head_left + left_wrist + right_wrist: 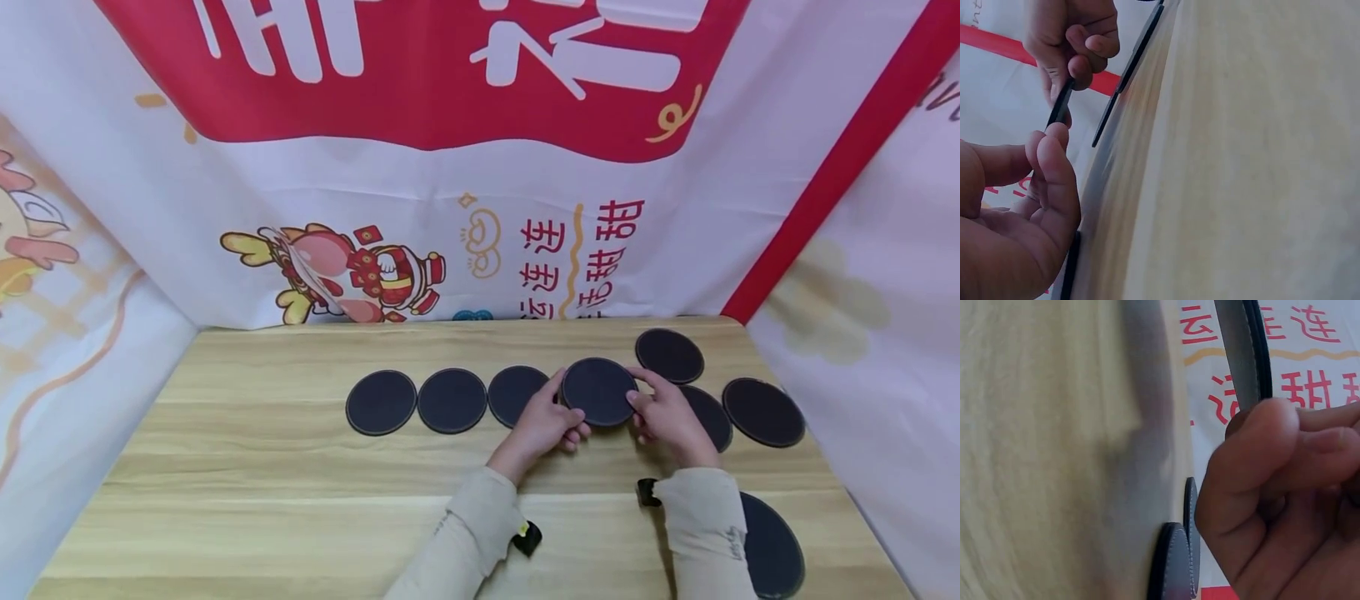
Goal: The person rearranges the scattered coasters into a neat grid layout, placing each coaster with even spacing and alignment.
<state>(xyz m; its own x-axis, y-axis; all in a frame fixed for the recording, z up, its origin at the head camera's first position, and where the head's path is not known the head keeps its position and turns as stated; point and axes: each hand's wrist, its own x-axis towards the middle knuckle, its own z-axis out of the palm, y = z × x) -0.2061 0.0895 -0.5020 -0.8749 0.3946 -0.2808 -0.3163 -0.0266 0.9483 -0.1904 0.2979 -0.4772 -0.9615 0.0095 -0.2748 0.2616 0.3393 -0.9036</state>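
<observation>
A round black coaster with a stitched rim (598,392) is held by both hands, raised above the wooden table. My left hand (546,421) pinches its left edge between thumb and fingers. At the opposite edge, my right hand (663,412) pinches it the same way. The left wrist view has the held coaster (1060,106) edge-on between the two hands, clear of the tabletop. In the right wrist view, the coaster (1250,356) rises from the pinching thumb and finger. Left of it on the table lie three coasters in a row, the nearest one (513,396) partly behind my left hand.
Several more black coasters lie on the right: one at the back (670,356), one behind the right hand (708,417), one near the right edge (763,412) and one beside the right sleeve (771,546). A printed cloth (420,183) hangs behind the wooden table (262,500).
</observation>
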